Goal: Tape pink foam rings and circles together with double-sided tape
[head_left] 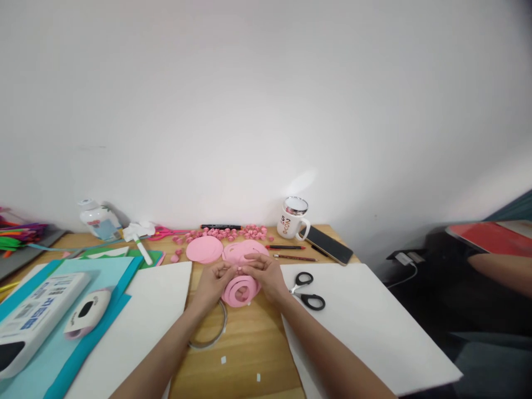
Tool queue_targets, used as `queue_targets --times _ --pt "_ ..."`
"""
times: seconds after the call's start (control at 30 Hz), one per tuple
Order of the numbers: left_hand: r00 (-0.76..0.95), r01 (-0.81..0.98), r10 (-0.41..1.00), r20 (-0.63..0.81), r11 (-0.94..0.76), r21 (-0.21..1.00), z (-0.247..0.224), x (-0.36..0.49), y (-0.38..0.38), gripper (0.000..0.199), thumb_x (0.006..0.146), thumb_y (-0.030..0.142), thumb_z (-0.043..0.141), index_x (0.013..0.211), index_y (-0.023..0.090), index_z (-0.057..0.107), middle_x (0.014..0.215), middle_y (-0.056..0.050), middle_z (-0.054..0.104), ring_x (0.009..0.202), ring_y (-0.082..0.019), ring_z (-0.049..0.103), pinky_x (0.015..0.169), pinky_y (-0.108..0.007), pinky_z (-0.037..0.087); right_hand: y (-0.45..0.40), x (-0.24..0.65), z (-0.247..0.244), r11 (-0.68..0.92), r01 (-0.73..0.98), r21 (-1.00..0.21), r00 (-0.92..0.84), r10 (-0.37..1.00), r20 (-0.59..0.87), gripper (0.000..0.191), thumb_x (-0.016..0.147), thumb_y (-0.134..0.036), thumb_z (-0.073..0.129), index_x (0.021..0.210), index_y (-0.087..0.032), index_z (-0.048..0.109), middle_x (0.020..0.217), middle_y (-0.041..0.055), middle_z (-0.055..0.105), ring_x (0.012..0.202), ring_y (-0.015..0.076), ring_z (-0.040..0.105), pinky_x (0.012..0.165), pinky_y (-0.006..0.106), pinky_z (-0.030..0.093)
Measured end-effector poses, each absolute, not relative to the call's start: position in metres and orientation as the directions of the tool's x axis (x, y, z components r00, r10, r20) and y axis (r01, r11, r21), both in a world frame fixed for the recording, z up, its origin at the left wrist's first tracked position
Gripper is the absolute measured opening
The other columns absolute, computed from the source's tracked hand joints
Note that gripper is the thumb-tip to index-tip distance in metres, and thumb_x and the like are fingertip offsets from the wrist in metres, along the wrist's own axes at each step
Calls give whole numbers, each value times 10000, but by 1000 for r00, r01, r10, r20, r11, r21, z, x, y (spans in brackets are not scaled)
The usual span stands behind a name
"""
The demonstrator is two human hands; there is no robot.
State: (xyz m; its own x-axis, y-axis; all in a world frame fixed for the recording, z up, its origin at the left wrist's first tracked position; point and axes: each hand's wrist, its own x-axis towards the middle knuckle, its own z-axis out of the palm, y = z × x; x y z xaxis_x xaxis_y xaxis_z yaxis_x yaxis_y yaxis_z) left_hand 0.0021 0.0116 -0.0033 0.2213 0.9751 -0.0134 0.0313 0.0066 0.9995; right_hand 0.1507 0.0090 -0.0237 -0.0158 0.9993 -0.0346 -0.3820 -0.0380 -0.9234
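Note:
My left hand [215, 281] and my right hand [266, 272] meet at the middle of the wooden table. Both are closed, with fingertips pinching a pink paper spiral [235, 299] by a small coiled part at its top. Its wide loops hang or lie just below my fingers; which of the two I cannot tell. Right behind are pink paper circles [204, 249], partly covered by my fingers on the right. Several small rolled pink paper flowers [226, 235] lie in a row along the wall. Near my left wrist a roll of tape [210, 342] lies flat.
Black-handled scissors [306, 291] rest on white paper [361, 327] at the right. A mug [291, 220], a phone [330, 245] and a pencil [296, 257] are behind them. Teal paper [103, 327] on the left carries a white case [41, 316]. A bottle [100, 220] stands back left.

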Motion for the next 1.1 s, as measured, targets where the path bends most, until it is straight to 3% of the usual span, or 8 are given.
queue_targets --times 0.17,0.5,0.9,1.1 --pt "189 7 981 -31 30 1000 -4 1 14 283 641 396 651 691 118 649 528 -9 638 477 -123 545 472 -208 406 10 153 -21 -52 -403 -914 -97 995 -14 399 553 -298 743 896 -150 600 767 71 707 693 206 666 715 336 491" --pt "185 54 982 -26 16 998 -11 -4 15 301 659 403 634 723 110 645 568 -34 650 529 -156 584 495 -228 429 9 151 -27 -76 -376 -923 -23 997 -73 474 504 -284 777 916 -128 602 761 88 708 672 207 663 661 320 506" --pt "231 68 969 -88 74 995 -4 -2 9 268 660 395 639 691 129 634 611 -33 663 551 -148 580 505 -219 424 5 144 -22 -30 -239 -971 60 997 -46 367 500 -259 769 799 -147 589 628 33 681 586 186 642 589 285 493" --pt "182 -14 973 -144 149 989 -12 -2 11 274 646 399 653 660 128 618 571 -22 646 498 -130 552 472 -212 414 6 141 -24 -75 -329 -942 36 995 -91 298 582 -317 719 790 -142 597 680 49 691 627 179 641 612 280 486"
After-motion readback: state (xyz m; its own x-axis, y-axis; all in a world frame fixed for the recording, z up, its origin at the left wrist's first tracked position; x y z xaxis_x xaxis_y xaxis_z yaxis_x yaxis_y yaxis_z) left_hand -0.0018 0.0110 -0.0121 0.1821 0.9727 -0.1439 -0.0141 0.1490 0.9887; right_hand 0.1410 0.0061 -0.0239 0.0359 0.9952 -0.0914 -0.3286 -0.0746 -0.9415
